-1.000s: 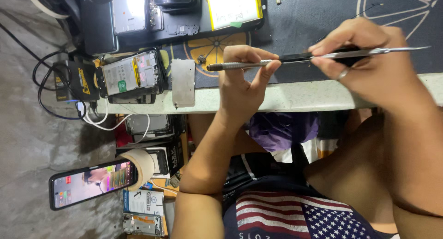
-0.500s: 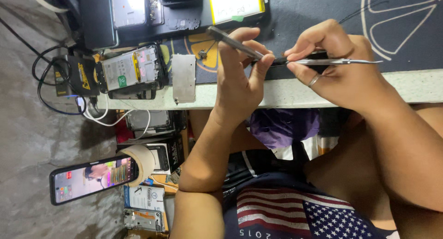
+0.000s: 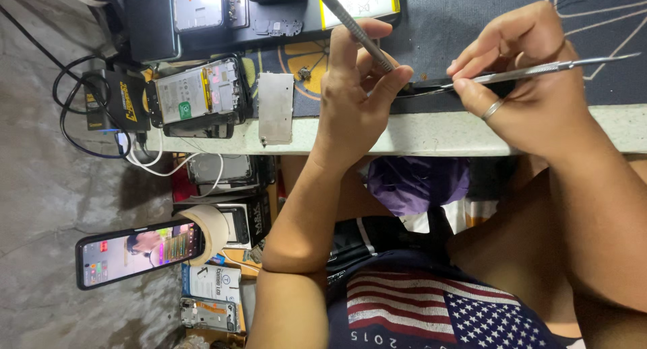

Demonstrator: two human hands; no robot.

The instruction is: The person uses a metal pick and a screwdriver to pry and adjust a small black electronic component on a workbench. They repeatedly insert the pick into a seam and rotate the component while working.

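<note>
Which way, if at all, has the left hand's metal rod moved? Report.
Yes. The metal rod in the left hand lay along the table edge; its free end has swung away from it, toward the picture's top.

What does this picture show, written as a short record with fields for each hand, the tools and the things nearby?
Left hand: the left hand grips a thin metal pry tool, held tilted.
Right hand: the right hand, with a ring, grips long metal tweezers.
Work spot: both tool ends are near a small dark part on the dark mat.
Nearby: opened phone, metal plate, lit phone.
</note>
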